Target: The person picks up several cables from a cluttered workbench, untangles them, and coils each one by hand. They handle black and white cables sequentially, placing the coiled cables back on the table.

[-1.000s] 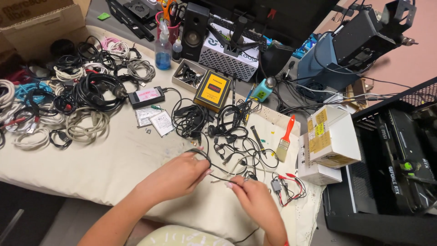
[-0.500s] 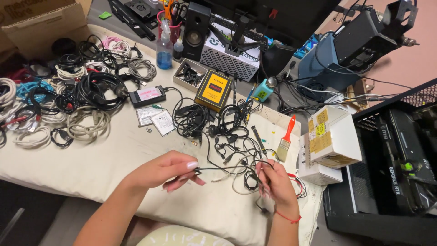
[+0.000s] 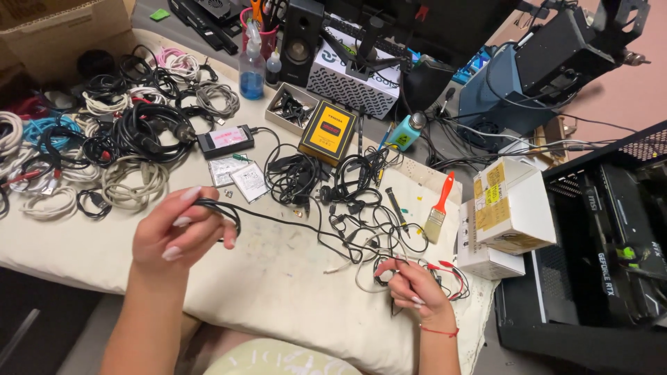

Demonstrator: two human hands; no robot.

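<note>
My left hand (image 3: 179,228) is raised over the cream table cover (image 3: 278,292) and pinches a loop of thin black cable (image 3: 292,223). That cable runs rightward across the cover into a tangle of black wires (image 3: 361,208). My right hand (image 3: 415,288) rests near the table's front right, fingers closed on the other part of the cable beside small red clip leads (image 3: 448,272).
Coiled cables in white, black and blue (image 3: 90,146) fill the left. A yellow-and-black meter (image 3: 328,130), black power adapter (image 3: 224,140), blue spray bottle (image 3: 251,66), speaker (image 3: 300,38), orange-handled brush (image 3: 438,208) and white cardboard boxes (image 3: 507,208) stand around. A computer case (image 3: 604,243) sits right.
My left hand has pulled leftward and up with the black cable, stretching it out from the tangle. My right hand has shifted right and stayed low on the cable.
</note>
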